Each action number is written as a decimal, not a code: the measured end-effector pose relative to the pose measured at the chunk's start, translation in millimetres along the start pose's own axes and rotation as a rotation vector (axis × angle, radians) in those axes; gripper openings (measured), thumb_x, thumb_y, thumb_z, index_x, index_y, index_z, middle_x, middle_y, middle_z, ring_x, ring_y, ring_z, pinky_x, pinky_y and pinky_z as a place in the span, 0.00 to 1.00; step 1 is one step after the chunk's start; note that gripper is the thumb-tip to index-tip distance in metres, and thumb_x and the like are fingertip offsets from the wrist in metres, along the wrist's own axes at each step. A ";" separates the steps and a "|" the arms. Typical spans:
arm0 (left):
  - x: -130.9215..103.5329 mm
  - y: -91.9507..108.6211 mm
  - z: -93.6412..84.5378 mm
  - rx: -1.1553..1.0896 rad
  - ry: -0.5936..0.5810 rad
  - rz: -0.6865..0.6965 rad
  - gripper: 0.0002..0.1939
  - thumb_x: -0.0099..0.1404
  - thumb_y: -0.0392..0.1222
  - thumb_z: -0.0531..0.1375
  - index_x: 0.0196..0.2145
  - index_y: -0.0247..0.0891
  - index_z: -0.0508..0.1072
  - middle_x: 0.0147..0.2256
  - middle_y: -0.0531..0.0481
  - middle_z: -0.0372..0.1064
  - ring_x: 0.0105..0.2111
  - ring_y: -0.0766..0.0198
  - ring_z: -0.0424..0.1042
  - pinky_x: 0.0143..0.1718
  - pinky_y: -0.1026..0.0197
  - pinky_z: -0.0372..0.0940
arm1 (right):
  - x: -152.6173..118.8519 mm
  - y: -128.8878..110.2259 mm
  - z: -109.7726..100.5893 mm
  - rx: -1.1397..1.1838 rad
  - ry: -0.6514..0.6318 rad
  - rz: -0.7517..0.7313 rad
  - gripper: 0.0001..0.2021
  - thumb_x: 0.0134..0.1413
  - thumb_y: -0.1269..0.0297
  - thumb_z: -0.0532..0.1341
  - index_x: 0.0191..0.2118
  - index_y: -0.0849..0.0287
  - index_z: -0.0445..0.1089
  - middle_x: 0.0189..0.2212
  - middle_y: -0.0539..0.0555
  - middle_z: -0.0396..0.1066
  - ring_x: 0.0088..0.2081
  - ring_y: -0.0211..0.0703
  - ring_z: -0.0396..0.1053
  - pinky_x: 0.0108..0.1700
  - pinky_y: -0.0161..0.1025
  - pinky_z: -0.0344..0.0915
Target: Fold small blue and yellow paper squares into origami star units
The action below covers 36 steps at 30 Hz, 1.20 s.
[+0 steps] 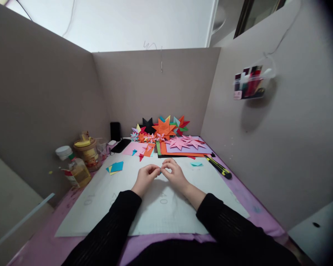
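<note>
Above the middle of the white work sheet [152, 218], my left hand [146, 178] and my right hand [174, 174] meet at the fingertips. Both are closed in a pinch on a small teal piece of paper [160, 172], of which only a sliver shows; its shape is hidden by my fingers. To the right of my right hand lies a folded light-teal paper piece [197, 164]. Left of my left hand rests a small stack of blue and yellow paper squares [116, 167].
Folded paper stars [164, 128] stand along the back wall, with pink stars [179, 143] on coloured sheets before them. A yellow-black box cutter [218, 167] lies at right. A bottle [79, 171], a tub [87, 155] and phones [121, 146] are at left. A clear holder [251, 85] hangs on the right wall.
</note>
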State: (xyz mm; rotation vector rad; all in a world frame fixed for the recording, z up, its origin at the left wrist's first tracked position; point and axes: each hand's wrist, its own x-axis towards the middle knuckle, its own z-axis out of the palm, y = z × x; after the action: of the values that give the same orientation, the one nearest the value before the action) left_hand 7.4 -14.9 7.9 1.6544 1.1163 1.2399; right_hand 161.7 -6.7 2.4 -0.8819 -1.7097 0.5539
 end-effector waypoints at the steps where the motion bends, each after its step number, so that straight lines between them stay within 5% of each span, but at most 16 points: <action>1: 0.2 0.2 -0.3 -0.016 0.004 -0.017 0.14 0.55 0.49 0.58 0.29 0.34 0.73 0.25 0.48 0.71 0.26 0.64 0.68 0.28 0.64 0.63 | -0.1 0.6 0.5 0.016 0.002 0.014 0.03 0.48 0.68 0.58 0.26 0.57 0.67 0.35 0.53 0.64 0.40 0.43 0.63 0.43 0.40 0.59; 7: 2.9 0.3 -2.3 -0.102 0.063 -0.104 0.14 0.53 0.49 0.59 0.29 0.34 0.71 0.25 0.49 0.69 0.28 0.64 0.68 0.26 0.66 0.61 | -1.1 10.3 6.8 0.199 -0.015 0.190 0.10 0.45 0.66 0.59 0.38 0.57 0.62 0.36 0.52 0.66 0.37 0.41 0.66 0.37 0.38 0.63; 24: 5.6 -10.5 8.0 -0.048 0.077 -0.028 0.10 0.56 0.45 0.56 0.25 0.34 0.67 0.22 0.55 0.62 0.21 0.71 0.61 0.21 0.69 0.57 | -0.9 12.0 13.4 0.401 0.003 0.241 0.10 0.46 0.64 0.60 0.36 0.58 0.61 0.27 0.48 0.64 0.29 0.36 0.65 0.32 0.35 0.62; 36: 6.1 -14.5 9.1 -0.134 0.023 -0.023 0.13 0.54 0.43 0.60 0.33 0.37 0.60 0.23 0.55 0.65 0.25 0.68 0.67 0.25 0.67 0.59 | 2.8 9.8 11.6 0.460 0.053 0.304 0.10 0.41 0.68 0.60 0.31 0.57 0.58 0.20 0.44 0.62 0.23 0.35 0.64 0.26 0.33 0.59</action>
State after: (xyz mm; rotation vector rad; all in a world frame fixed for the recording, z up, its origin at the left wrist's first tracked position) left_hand 14.2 -5.2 -5.8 1.5264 1.0402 1.2932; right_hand 153.2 2.3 -6.7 -0.8121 -1.3266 1.0686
